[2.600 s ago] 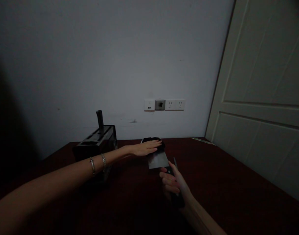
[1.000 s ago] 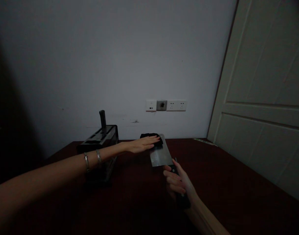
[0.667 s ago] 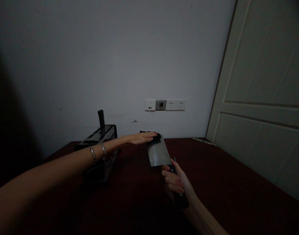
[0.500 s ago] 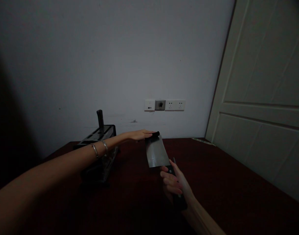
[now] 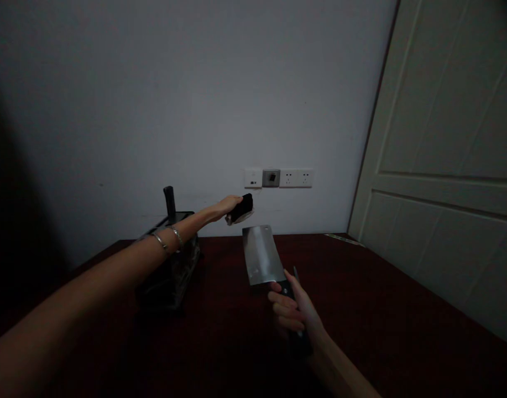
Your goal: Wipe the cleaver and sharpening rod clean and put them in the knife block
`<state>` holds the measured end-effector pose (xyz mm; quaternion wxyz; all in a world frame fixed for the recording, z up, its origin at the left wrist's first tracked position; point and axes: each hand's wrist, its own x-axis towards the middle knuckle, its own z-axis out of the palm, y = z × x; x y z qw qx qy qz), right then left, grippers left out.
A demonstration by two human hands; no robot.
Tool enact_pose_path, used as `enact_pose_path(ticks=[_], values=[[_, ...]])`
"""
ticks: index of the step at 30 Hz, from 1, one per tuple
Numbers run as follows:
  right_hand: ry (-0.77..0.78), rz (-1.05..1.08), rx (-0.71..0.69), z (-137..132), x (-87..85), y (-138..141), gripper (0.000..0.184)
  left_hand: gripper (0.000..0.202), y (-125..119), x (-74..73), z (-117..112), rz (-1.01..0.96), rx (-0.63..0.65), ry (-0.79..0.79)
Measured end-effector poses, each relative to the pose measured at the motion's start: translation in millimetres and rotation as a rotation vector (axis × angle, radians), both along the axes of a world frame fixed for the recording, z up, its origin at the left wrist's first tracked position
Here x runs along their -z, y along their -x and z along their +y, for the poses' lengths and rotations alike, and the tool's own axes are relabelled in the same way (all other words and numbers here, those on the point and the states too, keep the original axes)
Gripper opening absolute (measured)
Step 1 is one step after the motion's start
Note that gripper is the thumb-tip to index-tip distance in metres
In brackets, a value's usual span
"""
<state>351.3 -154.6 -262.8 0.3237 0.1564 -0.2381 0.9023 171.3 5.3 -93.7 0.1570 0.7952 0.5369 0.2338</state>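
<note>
My right hand [image 5: 292,309] is closed round the black handle of a cleaver [image 5: 264,255], whose broad, shiny blade points up and away above the table. Beyond the blade's far end, my left hand [image 5: 229,205] pinches a soft black cloth [image 5: 242,207] with a paler lower edge, held in the air apart from the blade. To the left, partly covered by my left forearm, stands a dark knife block [image 5: 187,271]. One black handle [image 5: 169,202] sticks up from its top.
The dark red-brown table [image 5: 236,331] reaches back to the grey wall, which carries a row of sockets [image 5: 295,178]. A thin pointed tip [image 5: 295,272] shows just behind my right hand. A pale strip [image 5: 344,239] lies near the back right edge, beside a white panelled door [image 5: 444,204].
My left hand has lifted the black cloth off the blade's far end and moved it up and left. The cleaver stays nearly where it was, its whole blade now uncovered.
</note>
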Motion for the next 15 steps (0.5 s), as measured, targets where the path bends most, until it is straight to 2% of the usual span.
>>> enact_pose_path(ticks=[3,6,11,15], values=[[0.017,0.001,0.027,1,0.8,-1,0.034,0.046,-3,-5.7,-7,0.108,-0.051,-0.079],[0.027,0.007,0.049,2,1.3,-3,0.032,0.041,-9,-3.3,-23,0.259,-0.065,-0.154],[0.068,0.000,0.107,3,0.2,-5,0.031,0.032,-19,15.8,-57,0.514,-0.074,-0.192],[0.078,-0.014,0.128,3,-0.5,-7,0.033,0.032,-16,33.3,-82,0.624,-0.157,-0.194]])
